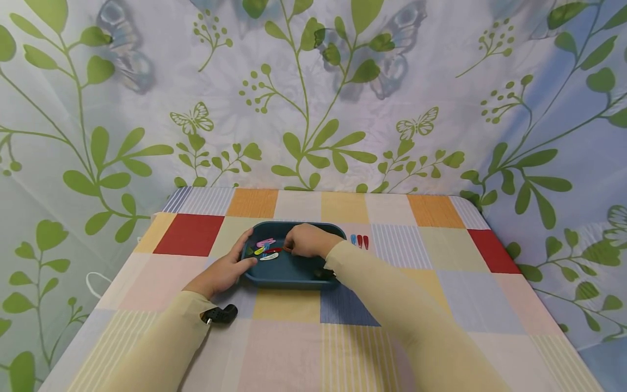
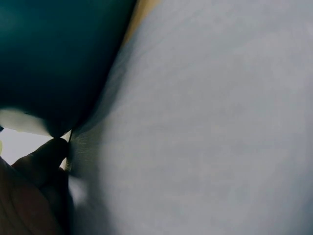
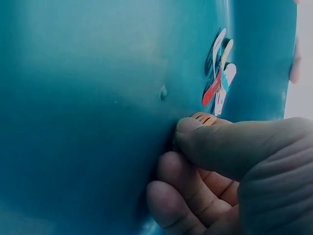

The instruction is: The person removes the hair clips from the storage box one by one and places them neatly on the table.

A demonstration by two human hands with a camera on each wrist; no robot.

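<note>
A dark teal tray [image 1: 294, 283] lies on the cloth, with several snap hair clips [image 1: 269, 256] in its left part: pink, yellow, white, red and blue ones, some overlapping. My right hand [image 1: 308, 241] reaches into the tray and pinches an orange hair clip [image 3: 204, 117] between thumb and fingers, just beside the pile. My left hand [image 1: 227, 267] holds the tray's left end, thumb over the rim and fingers along the outer side. In the left wrist view only part of that hand [image 2: 36, 171] shows, dark against the tray wall [image 2: 58, 58].
To the right of the tray, a blue hair clip [image 1: 353, 239] and two red hair clips [image 1: 363, 242] lie side by side in a row. A patchwork tablecloth [image 1: 289, 348] covers the table. Behind it hangs a leaf-patterned curtain [image 1: 313, 98].
</note>
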